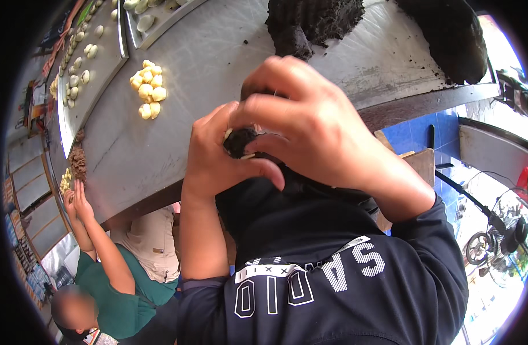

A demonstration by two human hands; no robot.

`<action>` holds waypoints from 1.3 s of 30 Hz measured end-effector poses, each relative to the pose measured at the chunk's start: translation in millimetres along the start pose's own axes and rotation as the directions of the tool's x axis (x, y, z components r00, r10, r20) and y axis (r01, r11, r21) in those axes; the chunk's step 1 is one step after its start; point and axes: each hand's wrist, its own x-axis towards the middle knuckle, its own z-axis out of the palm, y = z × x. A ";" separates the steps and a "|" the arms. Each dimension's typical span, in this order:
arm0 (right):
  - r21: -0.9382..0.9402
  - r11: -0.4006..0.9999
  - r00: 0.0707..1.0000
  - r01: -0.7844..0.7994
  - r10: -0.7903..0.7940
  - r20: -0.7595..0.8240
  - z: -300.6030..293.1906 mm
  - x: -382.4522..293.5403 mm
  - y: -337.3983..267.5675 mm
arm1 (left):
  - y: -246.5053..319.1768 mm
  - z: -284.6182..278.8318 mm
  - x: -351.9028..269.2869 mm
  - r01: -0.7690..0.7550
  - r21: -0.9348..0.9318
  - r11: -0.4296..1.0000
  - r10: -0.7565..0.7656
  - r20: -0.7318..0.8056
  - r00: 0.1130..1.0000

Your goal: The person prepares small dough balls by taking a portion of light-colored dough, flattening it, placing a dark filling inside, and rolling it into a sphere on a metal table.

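Note:
My left hand [216, 155] is curled around a small piece of pale dough, of which only thin edges show. Dark filling paste [239, 141] sits in the middle of that piece. Bent over it from above is my right hand [303, 108], its thumb touching the filling. A dark lump of paste [256, 88] shows between the right hand's curled fingers, which are partly blurred. Beyond my hands, a big dark mass of paste [311, 21] rests on the metal tabletop [195, 51]. Several pale dough balls [147, 88] lie clustered to the left.
Metal trays [145, 43] with rounded dough pieces [146, 22] stand at the far left. A second dark paste mass [454, 39] lies at the table's right end. On the left, a co-worker [117, 276] in green works beside brown crumbly filling [77, 161].

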 end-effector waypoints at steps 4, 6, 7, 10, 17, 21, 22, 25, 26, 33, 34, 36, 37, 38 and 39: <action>0.010 0.993 0.989 -0.117 0.118 -0.085 18.8 4.3 7.1 | -1.5 0.8 -10.2 0.073 0.122 0.990 -0.085 0.103 0.991; 0.025 0.994 0.994 -0.102 0.103 -0.043 30.1 7.9 8.3 | -4.8 6.1 -11.9 0.017 0.241 0.970 -0.026 0.034 0.999; 0.024 0.995 0.994 -0.101 0.102 -0.044 28.4 8.6 5.5 | -6.6 4.7 -13.7 0.002 0.271 0.962 -0.006 0.013 1.000; 0.066 0.995 0.987 -0.081 0.089 -0.135 15.1 8.1 -0.4 | -12.7 0.9 -17.2 0.059 -0.004 0.998 -0.059 -0.039 0.997; -0.422 0.883 0.979 -0.205 0.186 -0.086 2.1 -28.7 28.0 | -7.2 -22.1 -21.1 0.467 -0.468 0.750 -0.418 0.212 0.884; -0.315 0.933 0.984 -0.173 0.149 -0.099 3.9 -25.8 48.8 | -14.8 -15.9 -19.1 0.160 -0.427 0.890 -0.139 0.080 0.987; -0.386 0.904 0.982 -0.183 0.154 -0.106 1.9 -26.6 45.0 | -8.3 -14.4 -18.9 0.239 -0.474 0.847 -0.242 0.056 0.969; -0.448 0.879 0.967 -0.163 0.053 -0.249 6.2 -24.8 47.3 | -5.1 -11.2 -15.7 0.289 -0.548 0.785 -0.341 0.007 0.940; -0.447 0.880 0.967 -0.162 0.050 -0.252 5.7 -25.1 46.3 | -8.7 -10.8 -16.3 0.225 -0.555 0.801 -0.282 -0.017 0.959; -0.391 0.902 0.977 -0.186 0.125 -0.175 -11.8 -28.6 37.8 | -1.9 -5.7 -13.8 0.270 -0.429 0.862 -0.297 0.004 0.955; -0.345 0.913 0.957 -0.217 0.130 -0.258 -14.2 -26.0 37.3 | -1.7 -6.1 -13.9 0.340 -0.487 0.804 -0.387 0.003 0.922; -0.291 0.931 0.957 -0.219 0.147 -0.248 -19.8 -25.2 38.4 | -1.3 -3.3 -15.7 0.319 -0.398 0.860 -0.355 -0.019 0.935; -0.232 0.948 0.958 -0.217 0.162 -0.235 -22.0 -24.2 38.1 | -1.2 -2.2 -17.2 0.297 -0.303 0.906 -0.324 -0.042 0.945; -0.232 0.948 0.959 -0.216 0.161 -0.235 -23.0 -21.8 35.4 | -1.3 -1.7 -17.9 0.273 -0.202 0.940 -0.291 -0.062 0.955; -0.168 0.972 0.967 -0.163 0.124 -0.222 -22.8 -19.4 30.1 | -3.0 -1.0 -17.0 0.272 -0.205 0.940 -0.289 -0.059 0.955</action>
